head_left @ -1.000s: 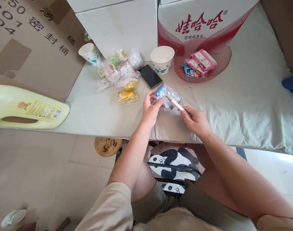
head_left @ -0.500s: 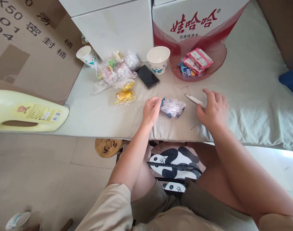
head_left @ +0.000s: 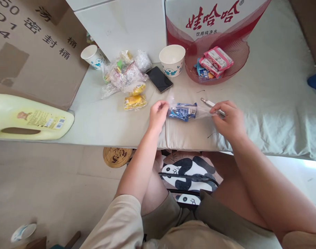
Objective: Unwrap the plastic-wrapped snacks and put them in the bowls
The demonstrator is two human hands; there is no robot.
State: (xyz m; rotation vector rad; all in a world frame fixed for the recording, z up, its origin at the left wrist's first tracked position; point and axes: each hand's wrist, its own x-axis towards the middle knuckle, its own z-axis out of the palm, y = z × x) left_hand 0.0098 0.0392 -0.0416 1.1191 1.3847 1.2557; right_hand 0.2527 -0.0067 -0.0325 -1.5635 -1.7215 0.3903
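A clear plastic bag (head_left: 200, 111) is stretched out between my two hands, with blue snack packets (head_left: 183, 111) inside or under it. My left hand (head_left: 159, 112) pinches the bag's left end, close to the packets. At the opposite end, my right hand (head_left: 228, 118) grips the pulled-out plastic between thumb and fingers. A white utility knife (head_left: 209, 102) lies on the cloth, its rear part hidden behind my right hand. Two thin dark strands lie on the cloth nearby.
Behind are a phone (head_left: 160, 79), a paper bowl (head_left: 172, 61) and a pink glass bowl (head_left: 241, 64) holding snack packets. Plastic-wrapped items (head_left: 125, 74) and yellow packets (head_left: 135, 102) lie left of centre. A pale yellow jug (head_left: 56, 119) rests at far left by a cardboard box (head_left: 43, 65).
My right hand has taken hold of the crumpled clear plastic and drawn it out to the right. The blue packets now show more plainly. My left hand has shifted slightly left.
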